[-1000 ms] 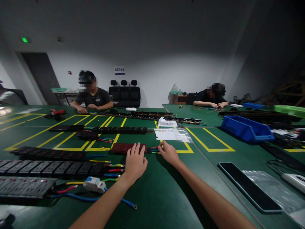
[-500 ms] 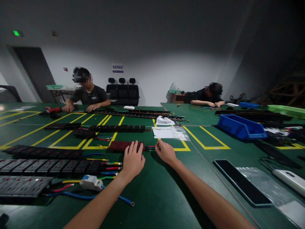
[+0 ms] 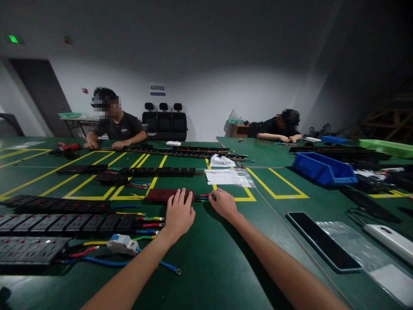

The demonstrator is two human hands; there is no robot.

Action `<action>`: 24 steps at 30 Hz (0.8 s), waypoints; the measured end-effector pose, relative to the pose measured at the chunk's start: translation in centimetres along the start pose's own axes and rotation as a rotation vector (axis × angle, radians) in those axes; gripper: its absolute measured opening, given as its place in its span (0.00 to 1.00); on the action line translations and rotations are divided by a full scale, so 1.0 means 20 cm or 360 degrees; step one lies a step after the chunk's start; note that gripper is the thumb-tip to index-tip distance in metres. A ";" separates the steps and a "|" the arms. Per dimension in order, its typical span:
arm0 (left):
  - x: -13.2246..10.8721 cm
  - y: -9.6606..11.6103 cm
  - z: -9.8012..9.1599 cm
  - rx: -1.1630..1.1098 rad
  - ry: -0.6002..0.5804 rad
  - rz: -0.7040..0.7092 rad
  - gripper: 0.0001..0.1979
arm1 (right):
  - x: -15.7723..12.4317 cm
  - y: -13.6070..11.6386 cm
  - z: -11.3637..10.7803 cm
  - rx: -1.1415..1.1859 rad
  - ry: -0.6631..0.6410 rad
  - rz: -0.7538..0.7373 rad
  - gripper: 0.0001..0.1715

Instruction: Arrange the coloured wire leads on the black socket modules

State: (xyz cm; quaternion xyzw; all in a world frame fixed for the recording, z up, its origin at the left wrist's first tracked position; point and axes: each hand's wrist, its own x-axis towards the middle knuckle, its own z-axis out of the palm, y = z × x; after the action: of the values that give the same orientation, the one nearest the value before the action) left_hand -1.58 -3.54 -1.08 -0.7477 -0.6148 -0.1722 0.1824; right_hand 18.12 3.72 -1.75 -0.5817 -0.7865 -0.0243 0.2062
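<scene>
My left hand point(image 3: 180, 212) lies with fingers stretched over the right end of a flat dark red block point(image 3: 158, 195) on the green table. Short coloured wires point(image 3: 202, 197) come out of that block's right end. At their tips my right hand point(image 3: 223, 202) is closed in a pinch on the wires. Thin yellow wires point(image 3: 137, 196) stick out at the block's left end. Left of my forearm lie black socket strips point(image 3: 80, 223) with red, blue and yellow-green leads ending in ring terminals. A white circuit breaker point(image 3: 122, 244) sits among the leads.
A phone point(image 3: 322, 241) and a white power bank point(image 3: 389, 241) lie to the right, near a blue bin point(image 3: 324, 169). Paper labels point(image 3: 222, 177) are beyond my right hand. Across the table sit two co-workers, one beside a red tool point(image 3: 69, 147).
The whole view has shifted slightly, with things appearing a little further left and up. Both hands keep their places at the dark red block and its wires.
</scene>
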 end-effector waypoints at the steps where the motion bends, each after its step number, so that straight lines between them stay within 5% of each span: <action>1: 0.00 0.00 0.00 0.0000 0.0001 0.0001 0.27 | 0.00 0.00 0.00 -0.0005 0.0002 -0.0002 0.16; 24: 0.01 0.01 -0.03 -0.0018 -0.0043 -0.0011 0.27 | 0.00 -0.01 -0.02 -0.0041 -0.0021 0.0102 0.13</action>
State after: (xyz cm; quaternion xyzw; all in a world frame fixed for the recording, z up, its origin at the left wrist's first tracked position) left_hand -1.42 -3.74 -0.59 -0.7489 -0.6188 -0.1661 0.1692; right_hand 17.98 3.52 -1.36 -0.6093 -0.7685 -0.0239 0.1941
